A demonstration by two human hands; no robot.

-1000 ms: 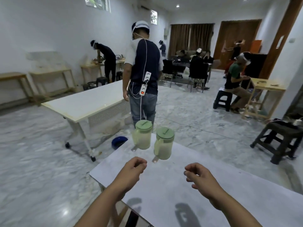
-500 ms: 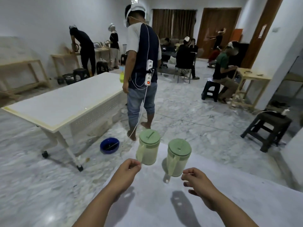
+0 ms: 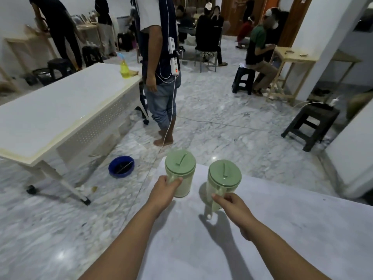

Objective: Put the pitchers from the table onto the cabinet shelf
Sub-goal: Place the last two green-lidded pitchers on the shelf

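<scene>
Two pale green translucent pitchers with flat green lids stand upright, near each other but apart, at the far corner of the white table (image 3: 282,229), at lower centre of the frame. The left pitcher (image 3: 180,172) sits slightly farther back than the right pitcher (image 3: 223,181); both handles face the viewer.

**No readable text in view**

We find no words, brand names, numbers or signs that we can read anywhere in this view. The left pitcher's lid (image 3: 180,162) and the right pitcher's lid (image 3: 224,171) each carry only a raised ridge in the plastic, which is no lettering. The power strip (image 3: 174,57) hanging at a standing person's waist shows a red switch, but any marking on it is too small for us to make out.
</scene>
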